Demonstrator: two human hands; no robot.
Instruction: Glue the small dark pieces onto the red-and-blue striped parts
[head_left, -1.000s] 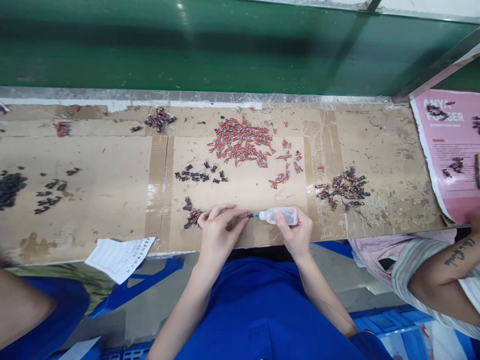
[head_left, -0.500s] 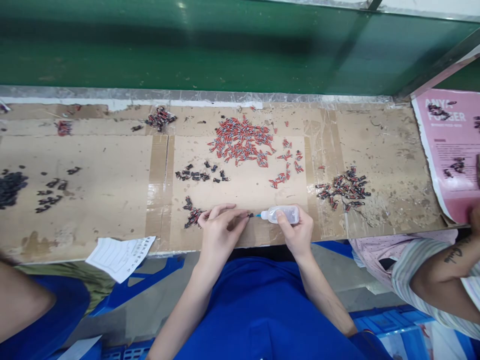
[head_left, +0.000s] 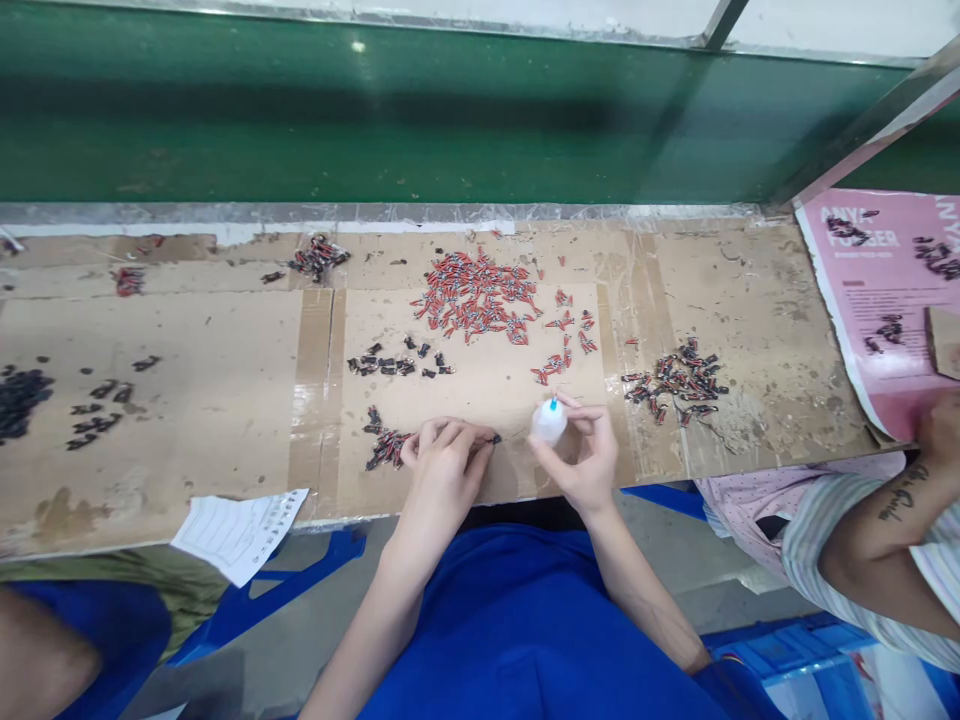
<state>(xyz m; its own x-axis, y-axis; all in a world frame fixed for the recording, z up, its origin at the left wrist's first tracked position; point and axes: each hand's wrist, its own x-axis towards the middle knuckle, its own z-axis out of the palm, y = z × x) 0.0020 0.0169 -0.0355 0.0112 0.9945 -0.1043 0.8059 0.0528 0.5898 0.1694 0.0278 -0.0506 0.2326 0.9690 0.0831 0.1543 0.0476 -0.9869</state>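
Cardboard (head_left: pixel 225 350) covered the long bench, and both of the person's hands worked above its near edge. The right hand (head_left: pixel 589 460) gripped a small translucent bottle (head_left: pixel 548 428), the thumb on its near side and the fingers curled on the right. The bottle's blue tip (head_left: pixel 553 403) was turned upward, well apart from the other hand. To the left, the left hand (head_left: pixel 446 465) was closed, its thumb and fingers pinching a small black piece (head_left: pixel 496 439) whose end poked out to the right, just above the cardboard. How much of it the fingers hid could not be told.

Just left of that hand lay a cluster of black-and-red pieces (head_left: pixel 385 447). A little farther off, loose black pieces (head_left: pixel 386 366) were scattered in a rough row. Beyond them, toward the far side, spread a large pile of red pieces (head_left: pixel 480 295) with metallic-looking ends, and a few stray red pieces (head_left: pixel 562 322) lay to its right. Farther right was a dark red-and-black heap (head_left: pixel 679 380). A white paper (head_left: pixel 236 535) hung over the near edge at left. On the right, near a pink sheet (head_left: pixel 862 345), a co-worker's tattooed forearm (head_left: pixel 892 520) reached in. A green panel (head_left: pixel 450 130) stood along the far side.
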